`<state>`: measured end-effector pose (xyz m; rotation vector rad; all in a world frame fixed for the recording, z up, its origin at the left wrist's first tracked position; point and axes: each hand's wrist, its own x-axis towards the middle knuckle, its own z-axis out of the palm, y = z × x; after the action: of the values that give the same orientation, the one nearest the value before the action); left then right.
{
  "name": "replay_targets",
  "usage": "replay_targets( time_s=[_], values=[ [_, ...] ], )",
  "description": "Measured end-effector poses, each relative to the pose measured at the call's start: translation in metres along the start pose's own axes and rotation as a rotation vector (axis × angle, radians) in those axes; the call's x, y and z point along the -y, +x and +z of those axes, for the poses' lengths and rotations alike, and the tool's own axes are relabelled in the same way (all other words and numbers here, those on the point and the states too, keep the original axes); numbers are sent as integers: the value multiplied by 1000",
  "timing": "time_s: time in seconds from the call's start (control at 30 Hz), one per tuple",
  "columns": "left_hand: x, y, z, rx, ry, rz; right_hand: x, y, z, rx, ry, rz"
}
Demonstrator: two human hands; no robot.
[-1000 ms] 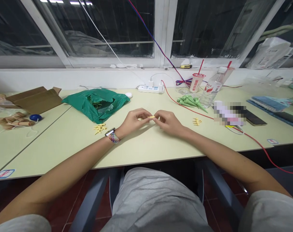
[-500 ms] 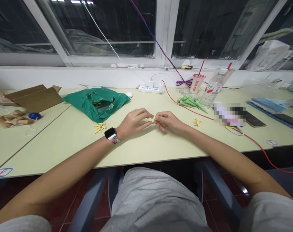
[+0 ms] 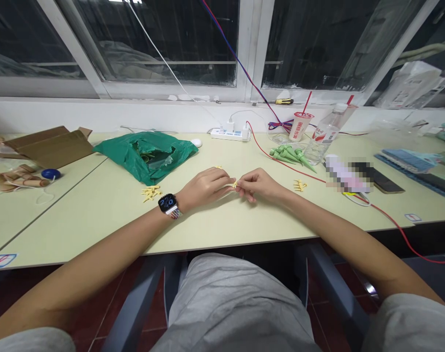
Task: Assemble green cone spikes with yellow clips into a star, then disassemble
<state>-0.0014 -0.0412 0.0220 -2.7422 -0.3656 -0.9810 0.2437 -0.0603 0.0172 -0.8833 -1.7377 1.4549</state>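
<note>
Between the fingertips of both hands, above the table's middle, is a small yellow plastic piece (image 3: 234,185); fingers cover most of it. My left hand (image 3: 207,187), with a watch on the wrist, pinches its left side. My right hand (image 3: 258,185) pinches it from the right, thumb against forefinger. Left of my left wrist lies a loose pile of yellow pieces (image 3: 151,192). A smaller group of yellow pieces (image 3: 300,185) sits right of my right hand. Just beyond my left fingers, another bit of yellow (image 3: 219,167) shows partly.
A torn green plastic bag (image 3: 145,151) lies at back left, near a cardboard box (image 3: 50,149) and wooden parts. Green cone-shaped pieces (image 3: 290,154), a cup (image 3: 300,127) and a bottle (image 3: 321,139) stand back right. A red cable (image 3: 296,169) crosses the table behind a phone (image 3: 384,180).
The left fingers have closed in and lowered around the small yellow piece, hiding more of it. The watch face has lit up. My right hand has barely moved.
</note>
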Motion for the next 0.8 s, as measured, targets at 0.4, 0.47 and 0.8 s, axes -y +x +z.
replay_targets(
  time_s=[0.4, 0.47, 0.8],
  values=[
    [-9, 10, -6, 131, 139, 128, 9, -8, -5, 98, -16, 37],
    [-9, 11, -6, 152, 168, 152, 9, -9, -6, 105, -30, 39],
    [-10, 4, 4, 121, -158, -216, -10, -4, 3, -71, -426, -305]
  ],
)
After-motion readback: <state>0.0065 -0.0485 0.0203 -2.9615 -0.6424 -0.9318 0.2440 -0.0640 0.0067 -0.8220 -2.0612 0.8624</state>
